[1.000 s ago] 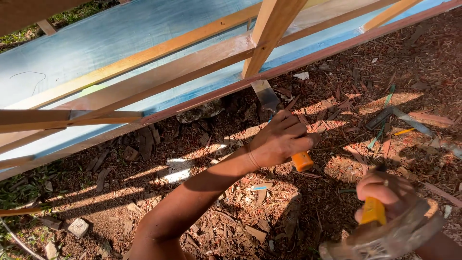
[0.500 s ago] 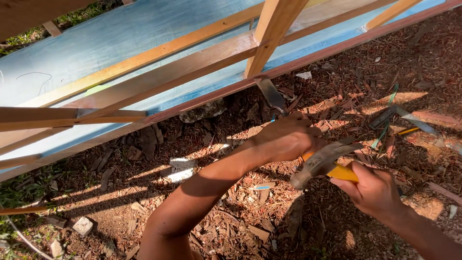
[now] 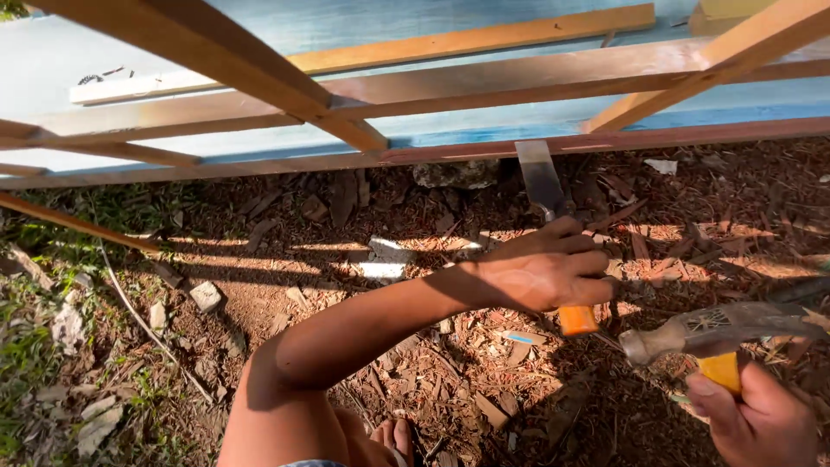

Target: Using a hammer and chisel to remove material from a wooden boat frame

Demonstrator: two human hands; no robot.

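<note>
Overhead, a timber frame [image 3: 484, 86] of pale and reddish battens over blue sheeting [image 3: 363, 26] fills the upper part of the frame, its lowest rail running from the left edge to the upper right. Below it lies ground [image 3: 363, 372] covered in wood chips and bark, with grass and small stones toward the lower left. The left arm stretches from the bottom centre up toward the right, and the left hand [image 3: 540, 272] is wrapped around a chisel [image 3: 543, 182], fingers curled tight over its handle so that only the orange butt end shows below the fist. The chisel's long axis runs steeply from lower right to upper left: its flat metal blade points up toward the lowest rail, the tip touching or just beneath that rail right of centre. In the lower right corner the right hand [image 3: 756, 419] grips the yellow handle of a hammer [image 3: 718, 329], fingers closed about it. The hammer head lies roughly level, its long axis left to right, with the striking face pointing left, just beside the chisel's orange end but apart from it.
</note>
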